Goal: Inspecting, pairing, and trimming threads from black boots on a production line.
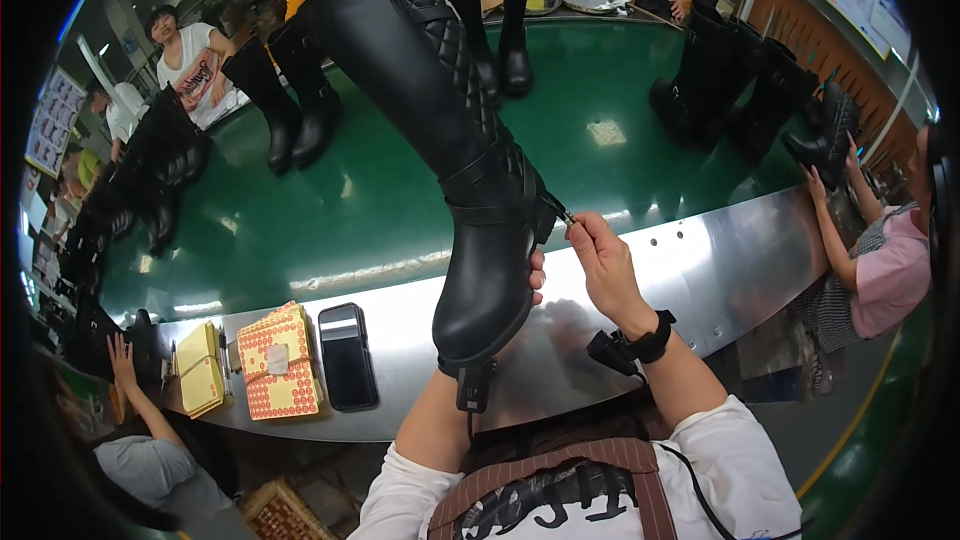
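Observation:
A tall black boot [480,260] with a quilted back panel and ankle straps is held up in front of me, toe toward me and shaft leaning up to the left. My left hand [538,276] grips it from below; fingertips curl round the right side of the foot, and the boot hides the rest. My right hand [605,265] is closed beside the heel, thumb and finger pinching a small metal piece [567,219] that meets the back of the boot; its exact kind is unclear. Both wrists carry black strapped devices.
On the metal edge [680,280] of the green table [390,210] lie a phone [346,355], banded yellow-and-red cards [278,365] and a yellow pad [200,370]. Black boots [295,105] stand left, behind and right. Co-workers handle boots at both sides; others are across the table.

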The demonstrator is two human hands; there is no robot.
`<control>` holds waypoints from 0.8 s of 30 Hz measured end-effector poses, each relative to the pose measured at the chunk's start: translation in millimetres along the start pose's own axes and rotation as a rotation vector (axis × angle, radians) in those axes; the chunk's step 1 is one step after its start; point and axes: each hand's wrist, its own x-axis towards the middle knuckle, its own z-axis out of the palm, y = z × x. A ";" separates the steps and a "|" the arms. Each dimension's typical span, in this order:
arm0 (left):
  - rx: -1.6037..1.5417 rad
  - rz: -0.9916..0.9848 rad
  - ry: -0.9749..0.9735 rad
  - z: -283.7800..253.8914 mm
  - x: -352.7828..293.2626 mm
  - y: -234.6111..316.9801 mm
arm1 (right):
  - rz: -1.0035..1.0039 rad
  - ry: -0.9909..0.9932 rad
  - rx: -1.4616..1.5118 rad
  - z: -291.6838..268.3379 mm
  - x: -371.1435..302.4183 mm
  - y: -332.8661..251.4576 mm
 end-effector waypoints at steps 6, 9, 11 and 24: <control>0.017 -0.009 0.013 -0.7 -4.5 -2.0 | -0.063 -0.010 0.002 2.2 4.6 -4.6; -0.056 -0.048 0.025 -6.6 -3.7 -2.9 | -0.049 -0.024 -0.006 3.4 9.8 -5.9; -0.122 -0.097 0.023 -10.8 -2.5 -1.6 | -0.051 -0.028 -0.029 3.5 13.1 -6.7; -0.314 -0.116 -0.022 -17.3 2.5 -2.0 | -0.045 0.207 -0.192 -25.5 18.8 -9.8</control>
